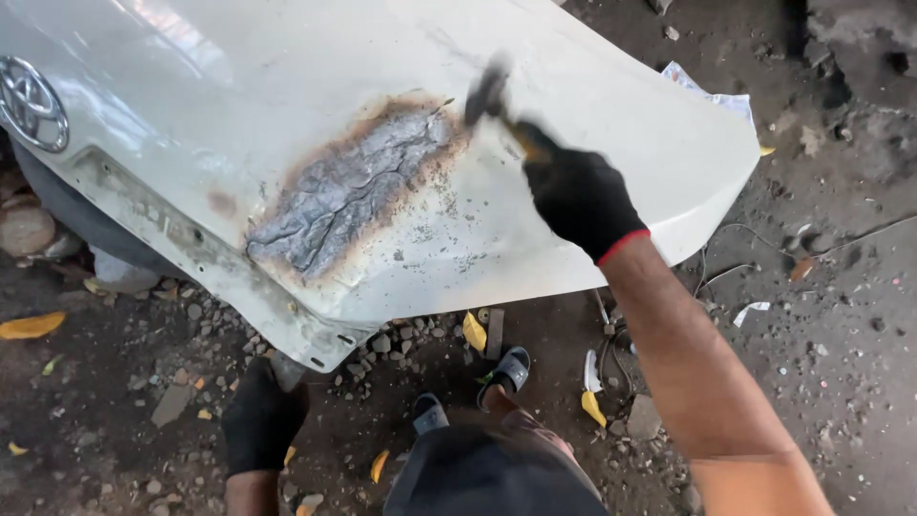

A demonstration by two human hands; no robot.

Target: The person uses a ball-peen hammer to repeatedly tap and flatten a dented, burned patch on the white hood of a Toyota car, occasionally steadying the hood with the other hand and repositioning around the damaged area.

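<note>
Far left of the frame: round emblem (pixel 31 103) on a white car panel (pixel 287 57), the panel propped over a dirt floor (pixel 95 382) strewn with stones and yellow leaves.

Lower left: left hand (pixel 263 420), black-gloved, closed around the panel's bottom corner, bracing it from below. Grip wrapped on the edge, fingers hidden under the metal.

Centre: burnt patch (pixel 349 186), grey and wrinkled, ringed with brown scorch and rust specks, running diagonally across the panel.

Just right of the patch's upper end: hammer (pixel 489 94), head blurred with motion, close above the metal.

Right of centre: right hand (pixel 573 191), also black-gloved with a red cuff, closed tight round the hammer handle, bare forearm running down to the lower right corner.

Bottom centre: sandalled feet (pixel 468 392) among the stones, below the panel's edge.

Probably best done with light, even taps worked from the rim of the patch inward, head landing flat, not on its edge. Firm brace at the corner needed to stop the panel bouncing. Heavy blows on thin scorched metal likely to stretch or split it.
</note>
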